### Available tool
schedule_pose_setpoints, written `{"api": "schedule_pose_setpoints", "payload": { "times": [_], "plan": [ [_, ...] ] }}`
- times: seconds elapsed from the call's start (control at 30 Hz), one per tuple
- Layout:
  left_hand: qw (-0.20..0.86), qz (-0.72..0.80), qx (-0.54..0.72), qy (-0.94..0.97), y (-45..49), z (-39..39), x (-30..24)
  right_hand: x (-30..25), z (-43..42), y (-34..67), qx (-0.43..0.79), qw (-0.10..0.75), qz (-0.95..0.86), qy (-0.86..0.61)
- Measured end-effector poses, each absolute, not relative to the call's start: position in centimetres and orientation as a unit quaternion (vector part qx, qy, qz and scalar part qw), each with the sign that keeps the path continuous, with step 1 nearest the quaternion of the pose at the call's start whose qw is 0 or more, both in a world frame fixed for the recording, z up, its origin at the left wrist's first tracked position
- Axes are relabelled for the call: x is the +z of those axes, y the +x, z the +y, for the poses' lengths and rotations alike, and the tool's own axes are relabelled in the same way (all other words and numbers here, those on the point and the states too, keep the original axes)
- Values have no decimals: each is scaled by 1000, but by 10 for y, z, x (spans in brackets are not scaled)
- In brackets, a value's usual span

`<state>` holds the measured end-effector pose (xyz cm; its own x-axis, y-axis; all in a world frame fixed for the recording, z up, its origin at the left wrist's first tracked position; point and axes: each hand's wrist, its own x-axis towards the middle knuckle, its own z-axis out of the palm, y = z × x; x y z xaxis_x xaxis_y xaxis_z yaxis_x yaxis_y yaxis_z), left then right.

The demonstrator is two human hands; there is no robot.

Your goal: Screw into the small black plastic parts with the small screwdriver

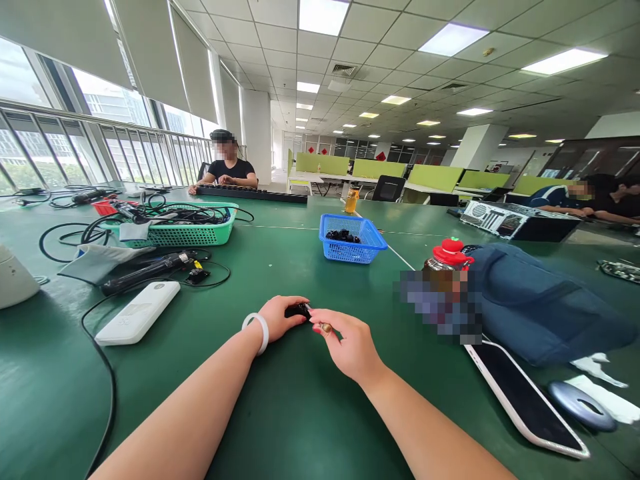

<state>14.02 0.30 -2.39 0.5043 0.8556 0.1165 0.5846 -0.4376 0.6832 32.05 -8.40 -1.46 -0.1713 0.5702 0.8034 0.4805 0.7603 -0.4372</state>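
Observation:
My left hand (279,316), with a white band at the wrist, is closed on a small black part (296,310) low over the green table. The part's kind cannot be made out because fingers cover much of it. From the right, my right hand (347,339) pinches a slim tool with a brass-coloured rounded end (326,327). Its other end points toward the black part; whether they touch is too small to tell. Beyond both hands stands a blue plastic basket (353,252) holding several small black pieces (343,236).
At left lie a white power bank (139,313), black cables and a green basket (197,235) heaped with cables. On the right are a red-lidded bottle (450,252), a dark blue bag (540,300), a tablet (525,393) and a mouse (583,405). A person (231,167) sits across the table.

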Motion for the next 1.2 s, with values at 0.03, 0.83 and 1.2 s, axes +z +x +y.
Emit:
{"api": "schedule_pose_setpoints", "payload": {
  "times": [0.03, 0.83, 1.2],
  "plan": [
    [293, 443, 228, 816, 140, 3, -24, -15, -85, 319, 34, 543, -768, -338],
    [259, 457, 209, 825, 139, 6, -27, -15, -80, 331, 45, 591, -679, -433],
    [260, 459, 210, 823, 140, 5, -26, -13, -84, 328, -8, 561, -727, -397]
  ]
}}
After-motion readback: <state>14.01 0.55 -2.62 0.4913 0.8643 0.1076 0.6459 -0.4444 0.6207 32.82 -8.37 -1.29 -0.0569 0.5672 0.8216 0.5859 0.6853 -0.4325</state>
